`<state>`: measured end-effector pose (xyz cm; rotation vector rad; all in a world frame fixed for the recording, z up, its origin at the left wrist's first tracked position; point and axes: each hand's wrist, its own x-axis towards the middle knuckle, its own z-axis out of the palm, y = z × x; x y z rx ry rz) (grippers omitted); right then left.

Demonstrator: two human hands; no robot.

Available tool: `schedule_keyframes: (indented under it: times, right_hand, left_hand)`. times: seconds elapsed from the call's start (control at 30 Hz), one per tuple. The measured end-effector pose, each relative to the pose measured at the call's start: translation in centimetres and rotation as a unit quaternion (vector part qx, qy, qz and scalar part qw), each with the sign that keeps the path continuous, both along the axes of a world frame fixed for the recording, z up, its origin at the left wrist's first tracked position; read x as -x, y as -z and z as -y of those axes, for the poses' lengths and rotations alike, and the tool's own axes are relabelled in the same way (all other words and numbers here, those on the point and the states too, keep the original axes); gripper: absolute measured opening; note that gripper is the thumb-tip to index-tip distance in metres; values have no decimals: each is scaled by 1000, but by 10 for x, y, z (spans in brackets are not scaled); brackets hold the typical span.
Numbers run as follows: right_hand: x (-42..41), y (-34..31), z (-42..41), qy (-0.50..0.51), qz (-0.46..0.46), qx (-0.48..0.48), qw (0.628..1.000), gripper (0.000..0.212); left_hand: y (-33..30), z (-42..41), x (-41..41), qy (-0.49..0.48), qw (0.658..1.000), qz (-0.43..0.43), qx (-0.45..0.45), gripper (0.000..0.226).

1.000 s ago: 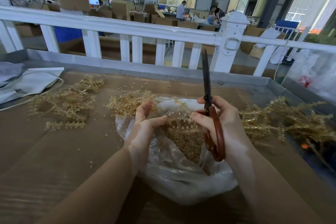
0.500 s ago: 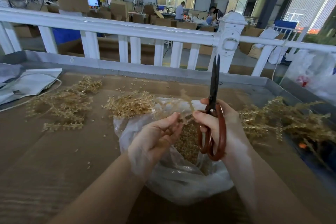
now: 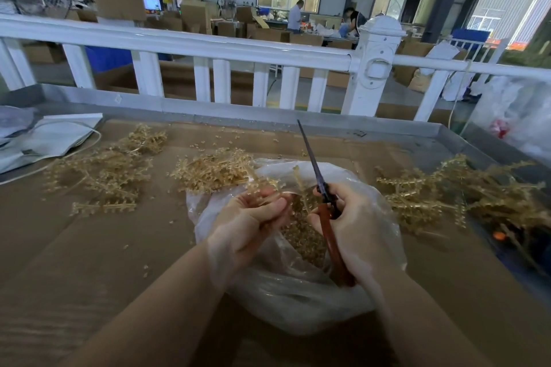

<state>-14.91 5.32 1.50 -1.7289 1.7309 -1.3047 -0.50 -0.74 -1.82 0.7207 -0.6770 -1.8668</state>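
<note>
My right hand grips red-handled scissors, blades closed and pointing up and away to the left. My left hand holds a pale gold plastic sprig between thumb and fingers, just left of the scissors. Both hands hover over a clear plastic bag lying open on the table, with small gold cut pieces inside it.
Heaps of gold plastic sprigs lie at left, behind the bag and at right on the cardboard-covered table. White paper and a cord sit far left. A white railing runs behind; plastic bags stand at right.
The scissors tilted from upright to leaning left and lower. My left hand turned palm-up and now holds a sprig; both hands stay over the bag.
</note>
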Motion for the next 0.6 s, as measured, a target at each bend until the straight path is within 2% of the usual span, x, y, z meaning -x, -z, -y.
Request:
schedule_keyframes:
  times: [0.13, 0.3, 0.43, 0.6]
  right_hand:
    - [1, 6, 0, 3, -48, -1, 999, 22]
    - [0, 12, -1, 2, -92, 2, 996, 20]
    - [-2, 15, -4, -10, -99, -12, 995, 18]
    - [0, 20, -11, -29, -132, -20, 991, 19]
  left_hand:
    - [9, 2, -2, 7, 999, 31, 8, 28]
    - [15, 3, -4, -9, 1000, 3, -3, 33]
    - [9, 9, -3, -45, 999, -12, -19, 20]
    - [1, 16, -5, -83, 996, -25, -2, 20]
